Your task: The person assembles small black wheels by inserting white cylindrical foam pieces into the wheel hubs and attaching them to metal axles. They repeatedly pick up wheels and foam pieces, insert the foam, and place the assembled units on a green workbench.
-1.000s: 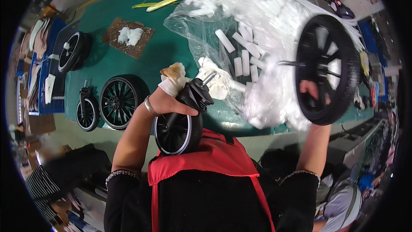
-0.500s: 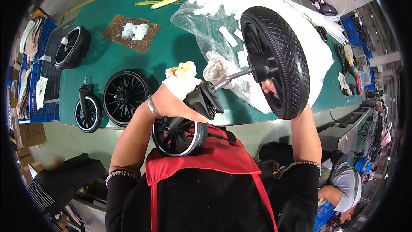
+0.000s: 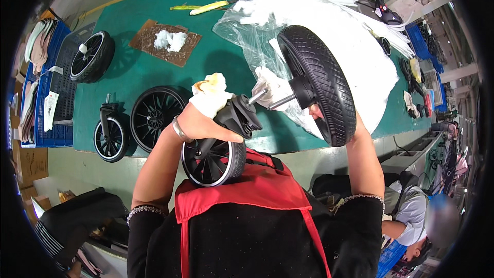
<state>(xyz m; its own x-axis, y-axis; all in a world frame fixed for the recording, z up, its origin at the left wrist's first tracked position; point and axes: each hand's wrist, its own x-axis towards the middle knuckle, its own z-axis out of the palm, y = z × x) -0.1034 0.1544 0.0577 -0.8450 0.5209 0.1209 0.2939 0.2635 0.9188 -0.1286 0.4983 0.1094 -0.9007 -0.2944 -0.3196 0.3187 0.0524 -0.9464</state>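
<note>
My left hand is closed around a small caster wheel's black fork. A stained white cloth is tucked in the same grip. The caster wheel hangs below over my red apron, and its metal stem points right. My right hand grips a large black wheel with patterned tread, mostly hidden behind it. From that wheel's hub a metal axle sticks out left. The axle's tip lies close to the stem, and the two look apart.
On the green table lie another caster, a large wheel, a tilted wheel and a brown sheet with white grease-like stuff. A yellow-green cutter lies farther back. Behind the large wheel sits a clear bag of white tubes.
The large wheel in my right hand has shifted left and slightly down. Its axle, which lined up with the caster's stem before, now shows below it as a separate rod.
</note>
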